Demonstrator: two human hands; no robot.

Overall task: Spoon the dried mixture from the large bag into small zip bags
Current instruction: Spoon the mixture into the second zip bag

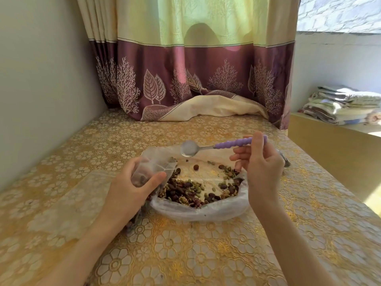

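Hidden: small zip bag (152, 170) base covered by left hand (132, 188), fingers curled round it; contents blurred | large bag (198, 209) lies open mid-table, dried mixture (191, 190) inside | right hand (261, 168) at 2 o'clock pinches empty spoon (216, 145).

Table covering (185, 254): gold floral-patterned cloth, filling the foreground.
Curtain (185, 69): 12 o'clock; pale green upper, purple band with leaf and tree motifs, hem bunched on the table.
Wall (41, 79): 9 o'clock, plain pale.
Folded linens (346, 104): 2 o'clock, stacked on a ledge.
Light: daylight through the curtain.
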